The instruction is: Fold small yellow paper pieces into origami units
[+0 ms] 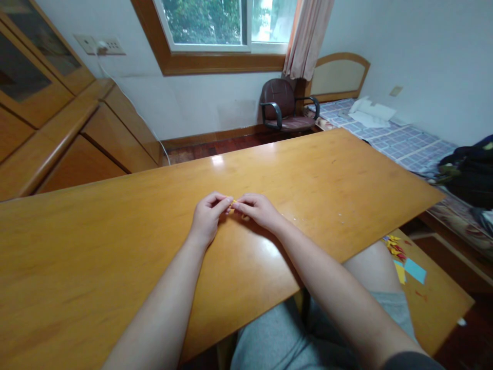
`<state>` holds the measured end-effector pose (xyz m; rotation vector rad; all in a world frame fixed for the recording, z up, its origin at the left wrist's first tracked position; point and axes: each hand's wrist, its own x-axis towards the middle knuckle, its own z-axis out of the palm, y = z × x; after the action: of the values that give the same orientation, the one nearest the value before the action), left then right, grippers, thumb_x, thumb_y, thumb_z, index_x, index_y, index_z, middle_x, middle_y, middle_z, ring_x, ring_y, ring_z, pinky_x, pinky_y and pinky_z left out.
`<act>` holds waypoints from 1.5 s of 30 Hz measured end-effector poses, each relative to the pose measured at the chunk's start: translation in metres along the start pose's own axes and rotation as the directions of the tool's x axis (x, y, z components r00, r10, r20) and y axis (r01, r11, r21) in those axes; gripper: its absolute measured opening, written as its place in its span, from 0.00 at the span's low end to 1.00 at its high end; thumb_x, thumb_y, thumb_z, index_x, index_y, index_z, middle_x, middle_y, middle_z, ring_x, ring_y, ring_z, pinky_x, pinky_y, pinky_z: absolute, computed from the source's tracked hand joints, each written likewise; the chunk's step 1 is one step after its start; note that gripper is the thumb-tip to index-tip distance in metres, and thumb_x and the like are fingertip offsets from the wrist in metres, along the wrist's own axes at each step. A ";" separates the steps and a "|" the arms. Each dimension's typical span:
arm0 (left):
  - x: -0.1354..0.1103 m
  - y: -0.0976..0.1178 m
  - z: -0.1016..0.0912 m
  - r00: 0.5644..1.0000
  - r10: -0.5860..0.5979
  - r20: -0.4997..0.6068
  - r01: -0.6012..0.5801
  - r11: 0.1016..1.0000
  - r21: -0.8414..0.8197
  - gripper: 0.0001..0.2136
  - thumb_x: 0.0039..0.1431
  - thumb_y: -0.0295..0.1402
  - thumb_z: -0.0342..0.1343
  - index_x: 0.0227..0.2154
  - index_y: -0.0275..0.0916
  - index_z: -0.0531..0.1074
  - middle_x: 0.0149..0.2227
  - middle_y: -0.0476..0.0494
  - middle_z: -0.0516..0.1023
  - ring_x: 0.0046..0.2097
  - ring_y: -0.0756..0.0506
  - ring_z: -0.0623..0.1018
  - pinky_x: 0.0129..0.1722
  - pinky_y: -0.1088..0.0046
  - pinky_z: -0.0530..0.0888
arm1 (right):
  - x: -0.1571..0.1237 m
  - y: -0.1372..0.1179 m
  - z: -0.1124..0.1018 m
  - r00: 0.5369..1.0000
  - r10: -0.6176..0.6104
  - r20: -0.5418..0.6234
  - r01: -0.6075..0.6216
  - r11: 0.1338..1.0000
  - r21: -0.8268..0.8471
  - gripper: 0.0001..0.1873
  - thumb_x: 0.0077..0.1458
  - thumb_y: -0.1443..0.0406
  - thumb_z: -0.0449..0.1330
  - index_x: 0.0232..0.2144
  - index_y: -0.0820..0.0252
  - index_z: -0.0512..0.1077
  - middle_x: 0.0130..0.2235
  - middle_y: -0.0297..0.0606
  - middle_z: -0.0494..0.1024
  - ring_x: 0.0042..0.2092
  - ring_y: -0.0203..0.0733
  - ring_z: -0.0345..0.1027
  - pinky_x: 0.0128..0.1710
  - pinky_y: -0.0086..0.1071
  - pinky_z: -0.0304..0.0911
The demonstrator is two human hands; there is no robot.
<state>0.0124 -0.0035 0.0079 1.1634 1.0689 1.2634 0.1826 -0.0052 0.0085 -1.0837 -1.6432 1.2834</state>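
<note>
Both hands meet over the middle of the wooden table [154, 231], fingertips almost touching. Between them is a small piece of yellow paper [234, 202], mostly hidden by the fingers. My left hand [208, 216] pinches its left side between thumb and forefinger. From the right, my right hand [258, 208] pinches the other side in the same way. The paper's full shape is too small and covered to make out.
A lower wooden surface [442, 303] at my right bears several small folded yellow and red paper pieces [396, 249], a blue paper sheet [416, 271] and a yellow sheet [400, 273]. Beyond the table stand a brown armchair [283, 103] and a bed [408, 139].
</note>
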 end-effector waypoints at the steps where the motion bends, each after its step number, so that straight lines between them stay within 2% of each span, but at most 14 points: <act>1: 0.000 0.000 0.000 1.000 -0.010 0.007 0.010 1.000 -0.013 0.08 0.47 0.35 0.67 0.22 0.38 0.75 0.21 0.52 0.73 0.25 0.52 0.69 0.27 0.76 0.65 | 0.000 0.000 0.000 1.000 0.005 0.006 -0.005 1.000 0.012 0.23 0.56 0.48 0.61 0.32 0.64 0.79 0.29 0.35 0.76 0.29 0.33 0.66 0.29 0.26 0.60; 10: 0.002 -0.004 -0.005 0.999 0.035 -0.009 -0.035 0.999 -0.007 0.05 0.47 0.33 0.66 0.22 0.38 0.78 0.23 0.50 0.74 0.27 0.51 0.71 0.28 0.75 0.67 | 0.002 0.007 -0.001 0.997 0.052 0.060 -0.062 0.983 0.171 0.23 0.51 0.49 0.64 0.30 0.66 0.78 0.26 0.35 0.76 0.28 0.33 0.66 0.28 0.27 0.59; 14: 0.003 -0.007 -0.007 0.999 0.039 0.010 -0.039 0.999 0.006 0.07 0.51 0.35 0.64 0.24 0.38 0.79 0.24 0.49 0.75 0.28 0.50 0.72 0.30 0.75 0.69 | 0.002 0.007 -0.001 0.995 0.084 0.060 -0.095 0.972 0.215 0.23 0.49 0.49 0.65 0.30 0.65 0.78 0.26 0.35 0.75 0.27 0.33 0.66 0.28 0.27 0.58; 21: 0.004 -0.008 -0.007 0.998 0.039 0.050 -0.041 0.999 0.032 0.15 0.57 0.43 0.60 0.23 0.36 0.76 0.24 0.48 0.74 0.27 0.50 0.72 0.29 0.75 0.69 | 0.002 0.007 0.000 0.993 0.112 0.033 -0.117 0.971 0.211 0.22 0.48 0.49 0.65 0.29 0.65 0.78 0.25 0.35 0.75 0.27 0.33 0.66 0.28 0.27 0.59; 26: 0.004 -0.007 -0.006 0.996 0.062 0.061 -0.072 0.981 0.179 0.12 0.52 0.41 0.64 0.24 0.37 0.76 0.24 0.49 0.74 0.27 0.50 0.71 0.28 0.76 0.68 | 0.001 0.008 0.000 0.996 0.091 0.023 -0.093 0.978 0.189 0.22 0.50 0.50 0.64 0.29 0.65 0.78 0.25 0.35 0.75 0.27 0.33 0.66 0.27 0.27 0.58; 29: 0.003 -0.007 -0.007 0.997 0.075 0.031 -0.080 0.973 0.216 0.11 0.51 0.40 0.64 0.22 0.38 0.74 0.23 0.50 0.73 0.26 0.50 0.71 0.26 0.75 0.67 | 0.000 0.008 0.000 0.997 0.072 0.030 -0.076 0.987 0.144 0.22 0.53 0.49 0.63 0.30 0.65 0.79 0.26 0.36 0.76 0.27 0.33 0.66 0.28 0.27 0.58; 35: 0.002 -0.006 -0.006 0.998 0.061 -0.031 -0.055 0.982 0.180 0.11 0.50 0.40 0.64 0.21 0.38 0.73 0.20 0.51 0.71 0.23 0.51 0.69 0.24 0.75 0.65 | 0.000 0.007 0.000 0.996 0.076 0.041 -0.083 0.978 0.192 0.22 0.53 0.49 0.62 0.30 0.64 0.78 0.28 0.37 0.78 0.29 0.34 0.69 0.29 0.27 0.60; 41: 0.001 -0.006 -0.004 0.998 0.052 -0.034 -0.046 0.987 0.151 0.12 0.50 0.40 0.64 0.21 0.38 0.73 0.20 0.52 0.71 0.22 0.51 0.68 0.23 0.75 0.64 | 0.001 0.010 0.001 0.997 0.043 0.064 -0.058 0.964 0.258 0.19 0.53 0.51 0.62 0.29 0.64 0.76 0.29 0.37 0.78 0.30 0.35 0.70 0.32 0.28 0.61; 45: 0.003 -0.006 -0.007 0.999 0.039 -0.029 -0.035 0.991 0.130 0.12 0.51 0.40 0.65 0.22 0.38 0.73 0.20 0.53 0.70 0.22 0.52 0.67 0.24 0.76 0.63 | 0.000 0.009 0.000 0.997 0.044 0.064 -0.058 0.970 0.235 0.19 0.55 0.52 0.60 0.31 0.64 0.76 0.30 0.38 0.78 0.31 0.35 0.71 0.31 0.27 0.61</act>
<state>0.0063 -0.0004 0.0008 1.2693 1.1717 1.2601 0.1841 -0.0040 -0.0008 -0.9558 -1.4671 1.5147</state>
